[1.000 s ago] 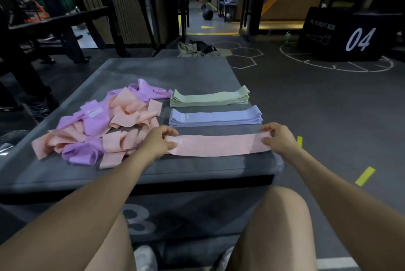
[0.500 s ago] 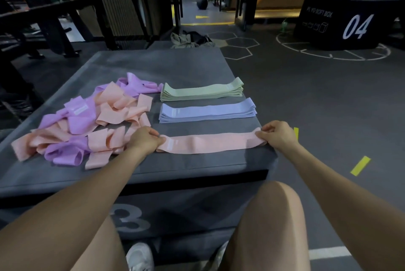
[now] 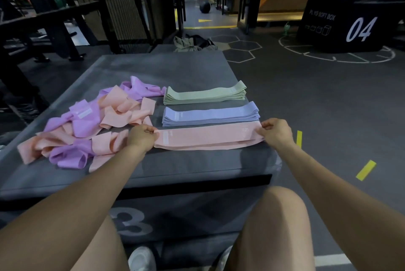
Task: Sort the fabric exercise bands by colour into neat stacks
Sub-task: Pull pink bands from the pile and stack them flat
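Pink band [image 3: 208, 138]: flat, long axis left–right, near the surface [image 3: 197, 165] front edge, just before the blue stack [image 3: 210, 116]; green stack [image 3: 205, 95] behind. Left hand [image 3: 141, 138] and right hand [image 3: 277, 132] fingers pinch its ends. Unsorted pile [image 3: 87, 121] at left. Surface side reads "3"; distant box [image 3: 350, 23] "04".

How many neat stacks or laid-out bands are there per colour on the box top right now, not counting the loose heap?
Green stack: 1
Blue-lilac stack: 1
Peach band, stretched flat between left hand and right hand: 1
Total: 3
The mixed heap of peach and purple bands stays uncounted.
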A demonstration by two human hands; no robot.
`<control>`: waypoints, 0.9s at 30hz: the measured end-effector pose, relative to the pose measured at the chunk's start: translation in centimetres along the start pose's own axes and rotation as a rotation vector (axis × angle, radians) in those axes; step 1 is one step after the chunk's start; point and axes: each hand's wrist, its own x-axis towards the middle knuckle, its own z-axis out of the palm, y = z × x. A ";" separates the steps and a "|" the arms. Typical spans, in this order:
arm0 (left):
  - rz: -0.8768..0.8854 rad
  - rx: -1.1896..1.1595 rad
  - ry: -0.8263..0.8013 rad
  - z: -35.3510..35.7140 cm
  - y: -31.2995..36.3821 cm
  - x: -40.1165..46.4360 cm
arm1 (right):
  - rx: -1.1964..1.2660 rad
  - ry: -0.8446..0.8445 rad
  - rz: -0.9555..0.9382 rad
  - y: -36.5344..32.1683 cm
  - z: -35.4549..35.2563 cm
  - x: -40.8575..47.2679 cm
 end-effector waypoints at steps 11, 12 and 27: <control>0.057 0.195 -0.033 0.5 -0.4 -0.5 | -0.058 -0.032 0.064 0.2 0.7 0.2; 0.072 0.242 -0.026 0.4 -0.4 -0.4 | -0.063 -0.026 0.065 0.2 0.7 0.3; -0.069 0.320 -0.070 0.4 0.6 -0.4 | -0.124 -0.033 0.165 -0.3 0.5 0.9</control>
